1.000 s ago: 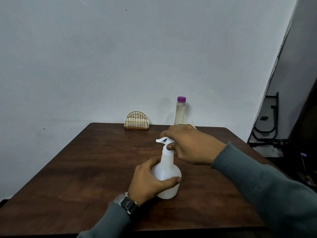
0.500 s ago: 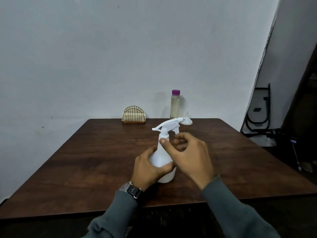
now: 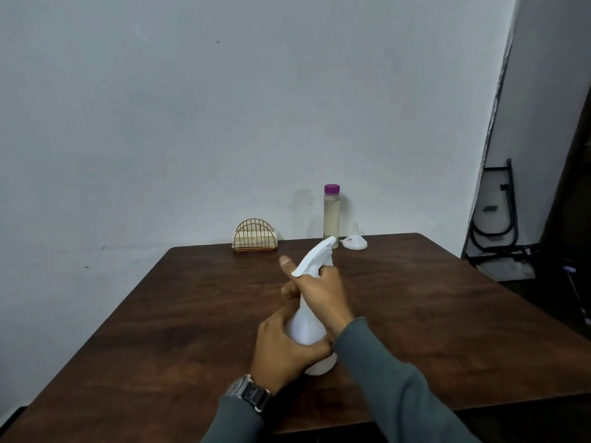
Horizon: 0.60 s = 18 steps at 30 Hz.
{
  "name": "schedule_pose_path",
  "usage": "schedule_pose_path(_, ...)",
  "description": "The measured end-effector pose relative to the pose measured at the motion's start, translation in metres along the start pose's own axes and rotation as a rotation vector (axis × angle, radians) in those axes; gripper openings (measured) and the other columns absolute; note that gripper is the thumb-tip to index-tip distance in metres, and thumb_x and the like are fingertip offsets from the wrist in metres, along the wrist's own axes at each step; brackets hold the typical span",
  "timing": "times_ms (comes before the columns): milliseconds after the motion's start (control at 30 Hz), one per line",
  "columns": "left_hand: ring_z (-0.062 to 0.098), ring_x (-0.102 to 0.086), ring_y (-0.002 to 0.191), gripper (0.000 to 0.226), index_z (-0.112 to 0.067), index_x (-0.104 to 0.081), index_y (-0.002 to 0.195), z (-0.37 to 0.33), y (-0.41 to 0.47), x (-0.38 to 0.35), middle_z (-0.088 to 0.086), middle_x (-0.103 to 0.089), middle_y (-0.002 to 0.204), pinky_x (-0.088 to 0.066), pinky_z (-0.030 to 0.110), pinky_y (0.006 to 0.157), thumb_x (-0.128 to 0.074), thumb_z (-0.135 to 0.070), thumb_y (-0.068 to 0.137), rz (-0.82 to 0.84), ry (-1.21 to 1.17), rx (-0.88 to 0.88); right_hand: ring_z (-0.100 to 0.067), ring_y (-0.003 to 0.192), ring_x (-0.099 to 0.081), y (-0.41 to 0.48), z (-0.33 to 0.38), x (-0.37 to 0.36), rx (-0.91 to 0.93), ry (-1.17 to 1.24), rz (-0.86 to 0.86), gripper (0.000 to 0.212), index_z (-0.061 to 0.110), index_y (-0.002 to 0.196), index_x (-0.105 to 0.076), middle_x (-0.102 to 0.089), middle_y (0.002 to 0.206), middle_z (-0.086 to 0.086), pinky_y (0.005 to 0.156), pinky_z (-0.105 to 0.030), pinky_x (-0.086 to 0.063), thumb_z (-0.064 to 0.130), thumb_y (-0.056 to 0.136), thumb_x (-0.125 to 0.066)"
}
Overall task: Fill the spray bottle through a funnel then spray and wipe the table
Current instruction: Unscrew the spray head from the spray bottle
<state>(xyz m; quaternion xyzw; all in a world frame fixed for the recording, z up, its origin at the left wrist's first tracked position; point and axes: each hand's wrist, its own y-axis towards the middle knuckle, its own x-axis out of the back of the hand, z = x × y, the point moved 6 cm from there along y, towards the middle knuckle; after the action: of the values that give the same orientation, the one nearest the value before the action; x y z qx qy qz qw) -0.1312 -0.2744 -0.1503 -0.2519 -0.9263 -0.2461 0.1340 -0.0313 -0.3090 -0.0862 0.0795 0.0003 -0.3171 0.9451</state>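
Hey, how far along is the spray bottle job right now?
Nothing looks finished. Left hand steadies the spray bottle while right hand grips its neck under the spray head, apparently unscrewing. The funnel and purple-capped bottle wait untouched; filling, spraying, wiping remain.

White spray bottle (image 3: 308, 327) upright on brown surface (image 3: 447, 314). Left hand (image 3: 284, 350) wraps bottle body; right hand (image 3: 323, 292) grips neck under spray head. Purple-capped bottle (image 3: 331, 215), funnel (image 3: 355, 241), wire napkin holder (image 3: 255, 235) by wall.
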Motion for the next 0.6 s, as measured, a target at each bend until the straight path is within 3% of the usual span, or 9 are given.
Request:
schedule_pose_path(133,-0.004,-0.072,0.093,0.054,-0.033,-0.067,0.104,0.004,0.005,-0.002,-0.012,-0.078,0.099,-0.058,0.019,0.075,-0.085,-0.043,0.055,0.064,-0.004,0.021,-0.027,0.049,-0.064,0.011,-0.007,-0.003,0.014,-0.044,0.08,0.037,0.006,0.062,-0.054,-0.054,0.043,-0.003,0.064,-0.037,-0.056,0.016,0.094,-0.071)
schedule_pose_path(233,0.003,-0.072,0.097,0.054,-0.038,-0.061,0.109,0.008,0.012,-0.009,-0.011,-0.076,0.103,-0.061,0.029,0.083,-0.083,-0.042,0.06,0.154,0.034,0.03,-0.029,0.041,-0.055,0.018,-0.012,-0.003,0.043,-0.056,0.1,0.05,0.013,0.045,-0.051,-0.051,0.039,-0.004,0.07,-0.048,-0.057,0.009,0.093,-0.068)
schedule_pose_path(333,0.002,-0.062,0.113,0.085,-0.04,-0.048,0.124,0.012,0.013,-0.01,-0.021,-0.061,0.12,-0.055,0.023,0.09,-0.09,-0.059,0.052,0.19,0.117,0.017,-0.024,0.034,-0.048,0.02,-0.014,-0.001,0.071,-0.039,0.089,0.051,0.012,0.045,-0.049,-0.048,0.037,-0.003,0.064,-0.043,-0.053,0.005,0.093,-0.065)
schedule_pose_path(400,-0.007,-0.051,0.12,0.11,-0.048,-0.033,0.133,0.007,0.006,-0.004,-0.029,-0.045,0.129,-0.047,0.017,0.094,-0.094,-0.064,0.043,0.104,0.139,-0.005,-0.022,0.034,-0.046,0.02,-0.015,0.0,0.083,-0.047,0.066,0.046,0.009,0.049,-0.049,-0.048,0.038,-0.002,0.059,-0.039,-0.05,0.004,0.092,-0.064)
schedule_pose_path(500,-0.003,-0.057,0.118,0.116,-0.055,-0.027,0.137,0.002,-0.003,0.005,-0.027,-0.05,0.131,-0.053,0.02,0.093,-0.096,-0.056,0.044,0.031,0.085,-0.013,-0.021,0.035,-0.047,0.02,-0.015,-0.001,0.08,-0.054,0.056,0.043,0.009,0.049,-0.05,-0.048,0.039,-0.001,0.053,-0.036,-0.047,0.003,0.09,-0.063)
schedule_pose_path(600,0.001,-0.062,0.116,0.112,-0.063,-0.024,0.133,0.006,0.001,0.009,-0.024,-0.055,0.13,-0.059,0.023,0.09,-0.099,-0.041,0.054,0.216,0.046,0.038,-0.02,0.035,-0.047,0.02,-0.013,0.0,0.067,-0.042,0.072,0.041,0.008,0.052,-0.05,-0.049,0.039,-0.001,0.053,-0.035,-0.046,0.002,0.09,-0.063)
